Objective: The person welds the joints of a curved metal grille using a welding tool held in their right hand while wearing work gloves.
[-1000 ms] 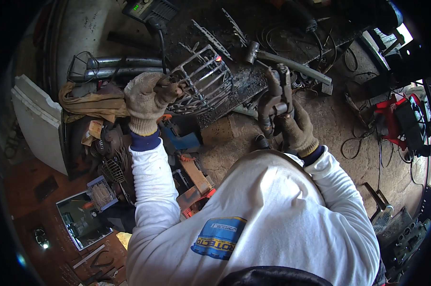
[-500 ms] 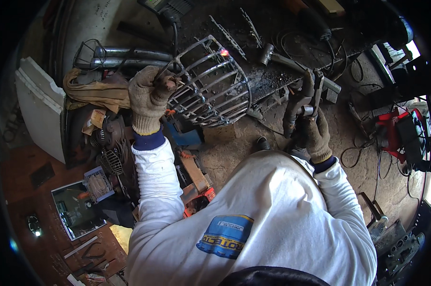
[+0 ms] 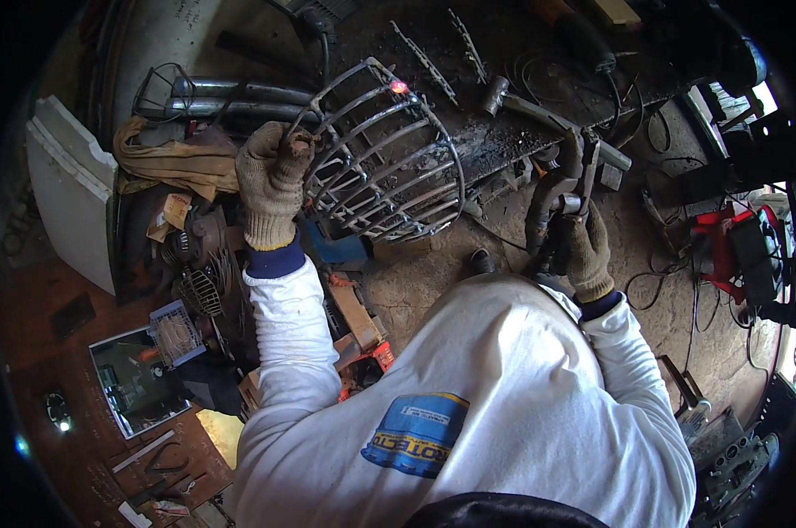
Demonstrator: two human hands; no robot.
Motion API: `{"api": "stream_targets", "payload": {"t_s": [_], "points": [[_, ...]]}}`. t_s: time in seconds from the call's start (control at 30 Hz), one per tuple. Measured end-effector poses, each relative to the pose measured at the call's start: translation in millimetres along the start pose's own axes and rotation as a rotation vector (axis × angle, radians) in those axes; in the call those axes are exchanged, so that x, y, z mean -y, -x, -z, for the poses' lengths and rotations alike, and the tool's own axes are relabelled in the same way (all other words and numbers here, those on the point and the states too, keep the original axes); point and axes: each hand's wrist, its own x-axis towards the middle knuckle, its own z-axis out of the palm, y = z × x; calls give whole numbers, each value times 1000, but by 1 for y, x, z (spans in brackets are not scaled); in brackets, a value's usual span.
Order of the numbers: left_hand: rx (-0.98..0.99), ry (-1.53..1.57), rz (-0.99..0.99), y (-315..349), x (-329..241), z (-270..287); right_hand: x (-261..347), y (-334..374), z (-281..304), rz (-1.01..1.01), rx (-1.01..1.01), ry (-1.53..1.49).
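Observation:
My left hand (image 3: 270, 189), in a knitted work glove, is closed on the left edge of a round metal bar cage (image 3: 385, 163). The cage is tilted above the near edge of a dark workbench (image 3: 468, 145). A small weld spot (image 3: 399, 87) glows red on its far rim. My gloved right hand (image 3: 587, 253) is wrapped around a worn, tong-like welding electrode holder (image 3: 569, 180), to the right of the cage and apart from it. Beyond the holder a hammer (image 3: 496, 97) lies on the bench. My left fingertips are partly hidden.
Metal strips (image 3: 423, 62) and an angle grinder (image 3: 583, 40) lie on the bench. Shiny pipes (image 3: 240, 97) and a brown cloth (image 3: 169, 163) are at the left. Cables (image 3: 657, 282) trail over the floor at right, near a red stool (image 3: 719, 251).
The cage has turned slightly in my left hand, and its glowing spot has shifted left and away while dimming a little. My right hand and the electrode holder have hardly moved.

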Motion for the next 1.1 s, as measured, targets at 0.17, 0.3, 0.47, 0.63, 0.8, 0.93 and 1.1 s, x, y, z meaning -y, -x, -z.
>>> {"api": "stream_targets", "payload": {"t_s": [0.17,0.3,0.47,0.63,0.8,0.93,1.1], "points": [[-58,-135,-7,1,-11,-19,-1,1,1,15,11,11],[-65,-343,1,1,-32,-35,-6,2,5,-3,13,-7],[-84,-491,-36,5,-50,-48,-2,5,7,-21,22,3],[-5,-666,-76,10,-58,-49,-4,8,7,-35,-20,-1],[21,-787,-105,10,-73,-56,-3,8,8,-23,-6,25],[30,-854,-76,11,-78,-53,-7,10,11,-16,-19,-3],[51,-932,-34,16,-94,-58,-5,12,12,-76,-32,9]]}}
